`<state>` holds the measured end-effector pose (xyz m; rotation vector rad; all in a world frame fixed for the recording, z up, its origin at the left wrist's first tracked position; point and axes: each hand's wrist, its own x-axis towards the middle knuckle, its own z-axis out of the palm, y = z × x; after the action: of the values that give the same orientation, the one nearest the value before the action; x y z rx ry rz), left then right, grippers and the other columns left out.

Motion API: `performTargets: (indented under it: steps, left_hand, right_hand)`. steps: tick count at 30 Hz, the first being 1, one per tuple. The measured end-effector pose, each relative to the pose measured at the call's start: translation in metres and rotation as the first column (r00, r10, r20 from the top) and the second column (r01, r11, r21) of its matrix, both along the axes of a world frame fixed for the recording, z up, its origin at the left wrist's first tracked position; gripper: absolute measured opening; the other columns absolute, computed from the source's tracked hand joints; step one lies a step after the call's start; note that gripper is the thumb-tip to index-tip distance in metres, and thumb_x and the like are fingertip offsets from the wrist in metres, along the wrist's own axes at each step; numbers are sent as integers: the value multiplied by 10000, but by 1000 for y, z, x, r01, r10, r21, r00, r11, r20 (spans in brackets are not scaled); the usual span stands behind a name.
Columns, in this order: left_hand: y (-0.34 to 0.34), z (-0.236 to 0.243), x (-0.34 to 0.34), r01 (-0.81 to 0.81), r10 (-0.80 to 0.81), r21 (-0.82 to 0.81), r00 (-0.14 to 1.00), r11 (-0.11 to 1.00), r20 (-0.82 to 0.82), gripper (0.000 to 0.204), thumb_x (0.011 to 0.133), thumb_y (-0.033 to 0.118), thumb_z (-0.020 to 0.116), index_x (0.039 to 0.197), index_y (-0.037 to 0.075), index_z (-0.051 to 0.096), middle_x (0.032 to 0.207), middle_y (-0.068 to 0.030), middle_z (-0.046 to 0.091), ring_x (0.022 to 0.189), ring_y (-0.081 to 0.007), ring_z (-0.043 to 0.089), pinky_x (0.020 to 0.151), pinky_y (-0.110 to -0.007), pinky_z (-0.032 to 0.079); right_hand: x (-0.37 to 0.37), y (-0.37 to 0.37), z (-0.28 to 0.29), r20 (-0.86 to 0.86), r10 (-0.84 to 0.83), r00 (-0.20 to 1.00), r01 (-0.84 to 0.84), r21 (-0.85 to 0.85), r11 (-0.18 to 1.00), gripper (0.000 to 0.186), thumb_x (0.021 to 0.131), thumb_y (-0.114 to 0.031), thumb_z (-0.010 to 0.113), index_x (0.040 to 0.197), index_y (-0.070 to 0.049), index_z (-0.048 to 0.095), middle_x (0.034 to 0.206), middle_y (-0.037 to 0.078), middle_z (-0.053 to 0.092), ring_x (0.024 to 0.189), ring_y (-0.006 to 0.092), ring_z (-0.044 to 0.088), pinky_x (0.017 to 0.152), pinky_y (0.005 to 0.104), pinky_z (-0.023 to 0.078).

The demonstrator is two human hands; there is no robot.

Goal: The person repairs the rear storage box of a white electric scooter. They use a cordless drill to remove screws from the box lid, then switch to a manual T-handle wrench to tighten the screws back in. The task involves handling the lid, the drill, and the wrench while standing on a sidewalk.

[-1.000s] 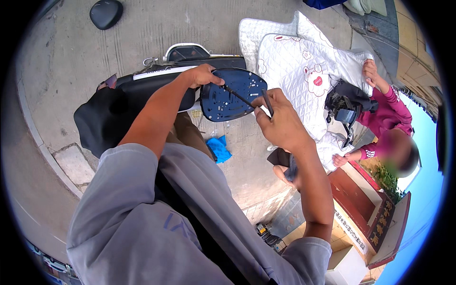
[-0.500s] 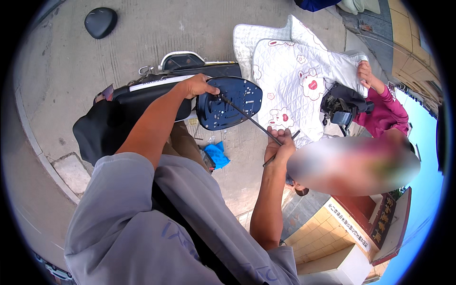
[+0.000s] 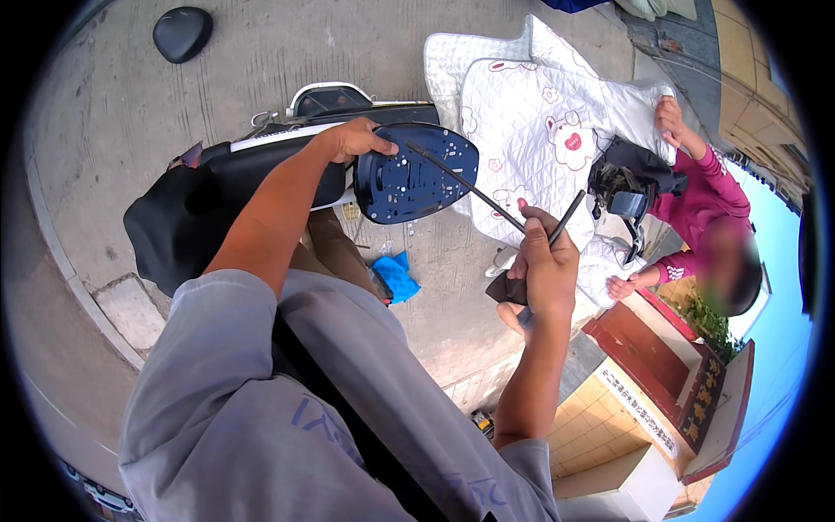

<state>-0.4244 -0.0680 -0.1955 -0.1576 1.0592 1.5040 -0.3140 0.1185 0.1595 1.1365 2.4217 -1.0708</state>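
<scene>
My left hand [image 3: 357, 142] grips the upper left edge of a dark blue oval panel [image 3: 417, 187], thumb on its face. The panel has a black rim and is dotted with holes and small metal fasteners; it looks like the underside of a seat pad. My right hand [image 3: 548, 265] is closed around the crossbar of a long dark T-handle wrench [image 3: 478, 193]. Its shaft slants up and left across the panel. The tip lies over the panel near my left thumb; whether it touches a fastener cannot be told.
Behind the panel stands a scooter [image 3: 278, 170] with a black seat. A white quilted cover [image 3: 531, 130] hangs over its front, held by another person in a magenta sleeve [image 3: 709, 187]. A black rounded pad [image 3: 183, 35] and a blue cloth or bag [image 3: 397, 277] lie on the concrete.
My right hand has moved right and slightly up with the wrench, its crossbar turning. The panel has shifted slightly up. The other person's second hand has come into view on the cover.
</scene>
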Motion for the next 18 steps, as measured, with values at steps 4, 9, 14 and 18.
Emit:
performTargets:
  steps: [4,9,14,18]
  left_hand:
    - [0,7,-7,92,-91,-5,992,996,90,547,858,195,881,1299,-57,677,1231,-147,749,1139,-267,720,1028,-414,531]
    - [4,-17,-11,141,-141,6,987,990,78,543,861,175,879,1315,-36,667,1233,-138,750,1121,-254,732,978,-426,561]
    - [7,-22,-15,143,-151,83,983,986,103,568,851,126,880,1359,15,652,1260,-128,736,1117,-248,735,929,-419,600]
    - [8,-18,-13,120,-128,67,983,991,135,511,865,128,866,1322,1,674,1226,-122,750,1107,-241,739,932,-417,598]
  right_hand:
    - [17,8,-31,184,159,970,-165,13,986,312,1006,-238,754,1136,45,766,724,-16,628,611,46,478,556,270,403]
    - [20,6,-28,178,370,912,-391,99,915,208,969,-155,733,1089,13,761,734,98,683,638,177,634,610,340,490]
    - [12,8,-23,119,555,823,-567,222,793,182,918,-97,716,1061,9,754,890,217,737,800,397,736,702,434,564]
    - [2,12,-28,135,670,730,-680,246,691,177,908,-101,728,1049,3,747,904,210,740,815,395,732,713,451,569]
